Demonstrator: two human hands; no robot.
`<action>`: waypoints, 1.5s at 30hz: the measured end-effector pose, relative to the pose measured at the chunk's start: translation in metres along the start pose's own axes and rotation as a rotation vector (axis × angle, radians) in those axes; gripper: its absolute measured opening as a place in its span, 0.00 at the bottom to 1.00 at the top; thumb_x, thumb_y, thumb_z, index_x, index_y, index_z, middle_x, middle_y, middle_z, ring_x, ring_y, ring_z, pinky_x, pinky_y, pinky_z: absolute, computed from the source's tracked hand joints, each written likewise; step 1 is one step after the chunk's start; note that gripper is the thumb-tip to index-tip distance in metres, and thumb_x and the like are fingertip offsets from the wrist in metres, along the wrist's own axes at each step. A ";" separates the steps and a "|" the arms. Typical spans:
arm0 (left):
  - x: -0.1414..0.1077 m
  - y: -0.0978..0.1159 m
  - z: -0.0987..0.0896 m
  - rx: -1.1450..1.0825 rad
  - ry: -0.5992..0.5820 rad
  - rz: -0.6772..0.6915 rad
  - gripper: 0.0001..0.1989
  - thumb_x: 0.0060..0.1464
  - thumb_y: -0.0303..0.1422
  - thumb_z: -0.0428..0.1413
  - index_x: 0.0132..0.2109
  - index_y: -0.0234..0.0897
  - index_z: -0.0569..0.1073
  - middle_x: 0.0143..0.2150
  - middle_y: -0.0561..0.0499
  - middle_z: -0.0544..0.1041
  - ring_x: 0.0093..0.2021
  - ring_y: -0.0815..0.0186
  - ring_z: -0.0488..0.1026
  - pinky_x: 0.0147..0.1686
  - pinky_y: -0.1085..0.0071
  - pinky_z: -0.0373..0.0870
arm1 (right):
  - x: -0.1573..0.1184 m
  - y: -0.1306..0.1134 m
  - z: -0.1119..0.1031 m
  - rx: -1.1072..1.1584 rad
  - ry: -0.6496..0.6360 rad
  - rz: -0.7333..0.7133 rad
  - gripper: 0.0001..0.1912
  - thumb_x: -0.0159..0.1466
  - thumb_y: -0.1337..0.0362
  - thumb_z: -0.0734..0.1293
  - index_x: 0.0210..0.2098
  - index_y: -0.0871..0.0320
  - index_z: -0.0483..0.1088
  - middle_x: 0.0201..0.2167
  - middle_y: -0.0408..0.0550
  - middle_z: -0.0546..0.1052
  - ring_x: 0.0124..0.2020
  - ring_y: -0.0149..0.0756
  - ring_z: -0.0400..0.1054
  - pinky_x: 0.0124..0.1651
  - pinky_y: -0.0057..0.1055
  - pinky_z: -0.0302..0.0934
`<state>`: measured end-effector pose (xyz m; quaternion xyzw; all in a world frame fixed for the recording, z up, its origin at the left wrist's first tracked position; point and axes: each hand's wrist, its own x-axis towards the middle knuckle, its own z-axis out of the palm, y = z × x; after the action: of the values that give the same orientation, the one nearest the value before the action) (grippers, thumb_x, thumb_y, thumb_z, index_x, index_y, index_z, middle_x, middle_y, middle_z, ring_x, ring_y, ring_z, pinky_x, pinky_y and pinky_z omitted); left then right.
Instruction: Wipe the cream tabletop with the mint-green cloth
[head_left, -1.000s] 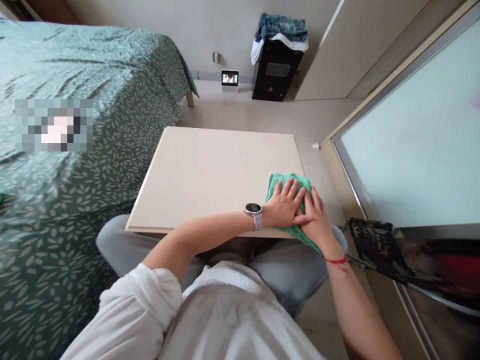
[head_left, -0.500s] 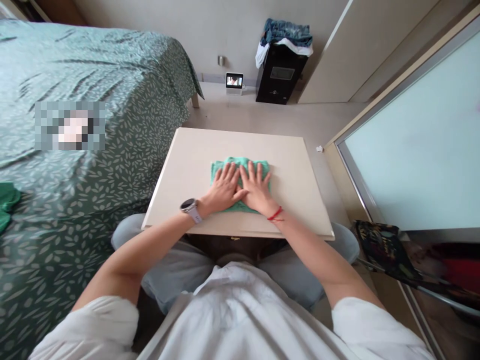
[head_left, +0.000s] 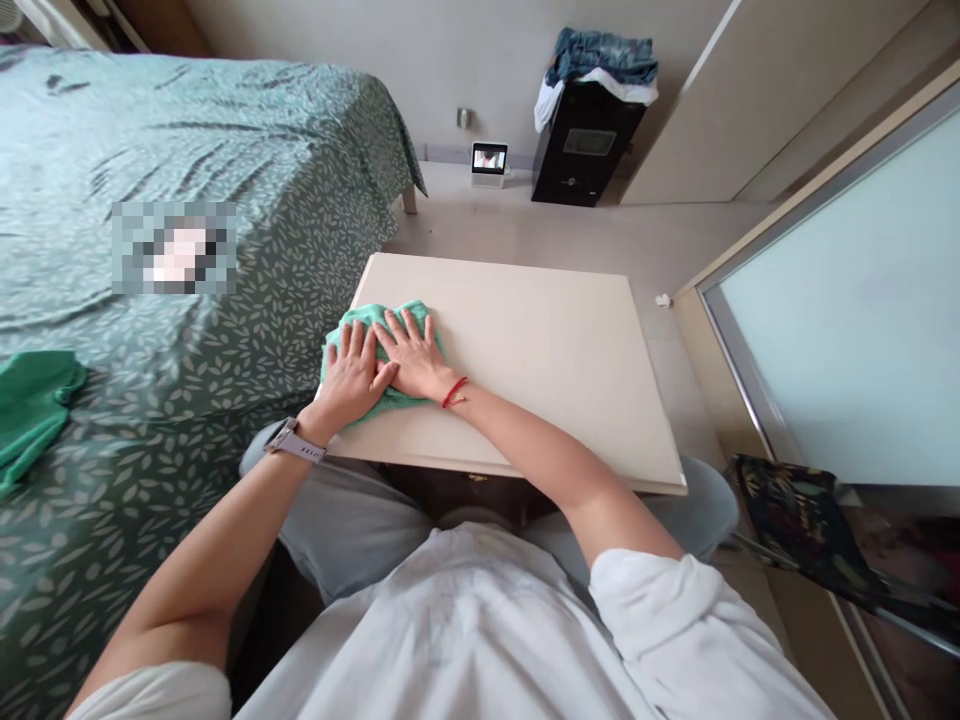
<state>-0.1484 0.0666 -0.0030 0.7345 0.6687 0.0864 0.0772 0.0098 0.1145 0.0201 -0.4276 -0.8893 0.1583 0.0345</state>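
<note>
A green cloth [head_left: 364, 314] lies spread at the left side of a cream tabletop [head_left: 540, 350], reaching its left edge. My left hand [head_left: 352, 380] rests flat on the cloth, fingers spread, with a watch on its wrist. Beside it, my right hand [head_left: 412, 355] also presses flat on the cloth, its fingers apart and a red string around the wrist. The two hands touch or nearly touch near the left thumb. Much of the cloth is hidden beneath them.
To the left stands a bed with a leaf-patterned sheet [head_left: 315, 230], and a darker green cloth [head_left: 37, 410] on it. A small screen [head_left: 489, 162] and a black cabinet [head_left: 585, 145] topped with clothes [head_left: 604, 58] stand by the wall. A frosted panel [head_left: 847, 300] is at right.
Both hands and the green cloth under them have slid left across the tabletop, from its middle to its left edge. The camera view has shifted slightly.
</note>
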 end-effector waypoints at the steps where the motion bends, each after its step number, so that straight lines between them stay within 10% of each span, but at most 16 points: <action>1: 0.006 0.010 0.001 0.008 -0.013 0.028 0.44 0.75 0.49 0.41 0.84 0.19 0.54 0.87 0.25 0.48 0.88 0.33 0.41 0.82 0.30 0.47 | -0.005 0.008 -0.002 0.005 0.007 0.029 0.38 0.84 0.56 0.56 0.87 0.65 0.49 0.89 0.65 0.44 0.89 0.65 0.35 0.86 0.74 0.32; 16: 0.106 0.292 0.063 -0.035 -0.206 0.592 0.43 0.80 0.52 0.47 0.87 0.26 0.51 0.88 0.26 0.45 0.89 0.36 0.40 0.83 0.33 0.43 | -0.191 0.237 -0.023 -0.066 0.235 0.674 0.40 0.81 0.53 0.57 0.86 0.63 0.54 0.88 0.65 0.50 0.88 0.65 0.44 0.83 0.76 0.43; 23: 0.112 0.338 0.081 -0.070 -0.205 0.733 0.43 0.80 0.55 0.44 0.86 0.29 0.54 0.88 0.30 0.48 0.89 0.39 0.43 0.84 0.36 0.46 | -0.235 0.268 -0.017 -0.085 0.291 0.887 0.40 0.80 0.45 0.56 0.85 0.55 0.57 0.87 0.65 0.53 0.86 0.71 0.48 0.75 0.81 0.57; 28: 0.126 0.295 0.072 -0.086 -0.222 0.687 0.40 0.80 0.48 0.47 0.86 0.30 0.54 0.88 0.32 0.47 0.89 0.40 0.42 0.84 0.36 0.45 | -0.188 0.240 -0.026 -0.147 0.219 0.836 0.40 0.81 0.52 0.56 0.86 0.63 0.53 0.88 0.69 0.49 0.87 0.69 0.44 0.81 0.77 0.46; 38: 0.127 0.062 0.010 -0.062 -0.136 0.297 0.39 0.78 0.44 0.42 0.87 0.30 0.54 0.89 0.36 0.45 0.89 0.43 0.39 0.85 0.40 0.41 | 0.011 0.101 -0.021 -0.082 0.109 0.428 0.40 0.80 0.57 0.55 0.87 0.65 0.48 0.89 0.67 0.44 0.89 0.68 0.37 0.84 0.76 0.35; 45: 0.104 -0.029 -0.006 -0.056 -0.104 0.101 0.43 0.74 0.49 0.41 0.87 0.32 0.52 0.90 0.38 0.43 0.90 0.45 0.36 0.84 0.37 0.45 | 0.074 0.038 -0.009 -0.003 0.099 0.197 0.40 0.79 0.57 0.58 0.87 0.65 0.51 0.88 0.68 0.45 0.89 0.69 0.37 0.84 0.78 0.33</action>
<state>-0.1686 0.1734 -0.0018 0.7684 0.6231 0.0707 0.1278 -0.0064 0.1961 0.0113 -0.5202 -0.8405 0.1383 0.0619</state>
